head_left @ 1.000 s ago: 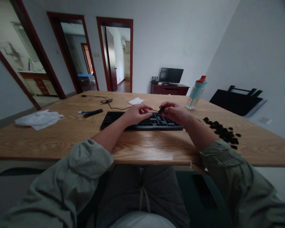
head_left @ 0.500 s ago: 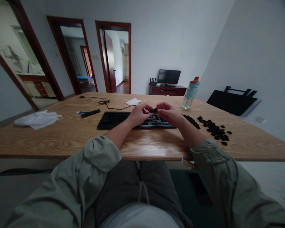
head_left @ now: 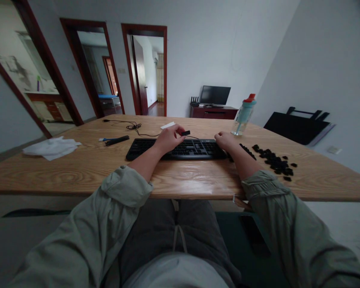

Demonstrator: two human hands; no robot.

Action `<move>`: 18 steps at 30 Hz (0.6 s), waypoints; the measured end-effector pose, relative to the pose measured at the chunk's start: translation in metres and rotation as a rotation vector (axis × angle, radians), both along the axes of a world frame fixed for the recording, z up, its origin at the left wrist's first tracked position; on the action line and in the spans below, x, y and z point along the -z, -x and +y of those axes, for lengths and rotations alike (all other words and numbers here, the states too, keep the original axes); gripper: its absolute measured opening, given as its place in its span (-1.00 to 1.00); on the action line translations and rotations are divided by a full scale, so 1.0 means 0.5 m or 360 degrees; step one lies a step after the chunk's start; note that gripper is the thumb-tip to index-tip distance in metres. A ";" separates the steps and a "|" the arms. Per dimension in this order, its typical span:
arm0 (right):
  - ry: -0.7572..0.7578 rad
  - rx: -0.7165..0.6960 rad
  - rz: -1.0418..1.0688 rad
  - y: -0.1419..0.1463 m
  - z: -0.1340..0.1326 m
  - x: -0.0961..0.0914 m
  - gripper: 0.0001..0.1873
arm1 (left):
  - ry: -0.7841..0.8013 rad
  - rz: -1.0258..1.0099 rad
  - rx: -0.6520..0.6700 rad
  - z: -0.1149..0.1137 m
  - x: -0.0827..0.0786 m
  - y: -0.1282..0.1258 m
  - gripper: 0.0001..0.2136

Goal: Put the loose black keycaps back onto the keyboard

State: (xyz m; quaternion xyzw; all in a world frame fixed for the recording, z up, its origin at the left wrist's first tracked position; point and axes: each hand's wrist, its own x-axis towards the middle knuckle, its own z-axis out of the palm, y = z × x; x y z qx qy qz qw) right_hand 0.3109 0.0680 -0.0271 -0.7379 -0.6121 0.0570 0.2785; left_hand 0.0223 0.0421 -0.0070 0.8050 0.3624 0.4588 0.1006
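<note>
My left hand (head_left: 169, 139) pinches a wide black keycap (head_left: 185, 133) between thumb and fingertips, just above the back edge of the black keyboard (head_left: 195, 149). The keyboard lies lengthwise in front of me, its left end partly under my left wrist. My right hand (head_left: 225, 141) is curled closed at the keyboard's right end; its fingertips are hidden, so whether they hold anything does not show. Beside that wrist a row of black keycaps (head_left: 247, 152) lies on the wood, and a loose heap of keycaps (head_left: 274, 161) spreads farther right.
A clear bottle with an orange lid (head_left: 243, 115) stands behind my right hand. At the left lie crumpled white tissue (head_left: 52, 148) and a dark brush-like tool (head_left: 117, 141). A coiled cable (head_left: 134, 126) and folded white paper (head_left: 167, 125) lie behind the keyboard on the wooden table (head_left: 180, 184).
Both hands were together on the keycap over the keyboard. My right hand has let go and moved right to the keyboard's end; my left keeps the keycap and has shifted slightly left.
</note>
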 end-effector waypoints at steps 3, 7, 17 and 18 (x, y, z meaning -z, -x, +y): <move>0.0046 0.0017 -0.0062 -0.002 0.001 0.000 -0.55 | -0.0008 -0.0007 -0.0009 -0.002 -0.001 -0.003 -0.84; 0.0104 -0.0063 -0.0101 -0.004 -0.001 -0.007 -0.58 | -0.0021 -0.0015 -0.0025 -0.003 -0.001 -0.006 -0.86; 0.0067 -0.0320 0.0033 0.051 -0.024 -0.016 -0.65 | -0.0042 0.0015 -0.0142 -0.005 -0.009 -0.005 -0.87; -0.0015 -0.0338 0.0061 0.062 -0.030 -0.019 -0.66 | -0.0047 0.0005 -0.0159 -0.005 -0.009 -0.006 -0.86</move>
